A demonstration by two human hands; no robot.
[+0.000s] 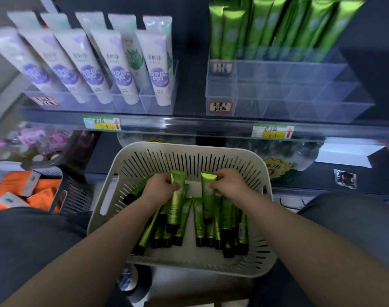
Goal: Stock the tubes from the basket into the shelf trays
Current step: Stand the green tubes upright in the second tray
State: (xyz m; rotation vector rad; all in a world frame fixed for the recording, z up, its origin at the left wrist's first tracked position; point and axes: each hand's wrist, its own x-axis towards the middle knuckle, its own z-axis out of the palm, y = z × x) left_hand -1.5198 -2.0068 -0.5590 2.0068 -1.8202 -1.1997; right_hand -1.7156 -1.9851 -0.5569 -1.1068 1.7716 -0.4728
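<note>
While a dark shelf (189,122) spans the upper view, its left clear tray (158,107) holds leaning white-and-purple tubes (120,69), and its right clear tray (288,100) has shelved green tubes (266,25) standing upright in its back row. Below the shelf edge sits a pale slotted basket (127,156) with a loose pile of green tubes (199,220), black-capped, lying on its floor. Both hands reach into the basket, near each other but not touching: the left hand (158,187) pinches one tube (176,202) near its crimped end, and the right hand (230,182) pinches a second tube (208,196) likewise, both crimps pointing toward the shelf.
</note>
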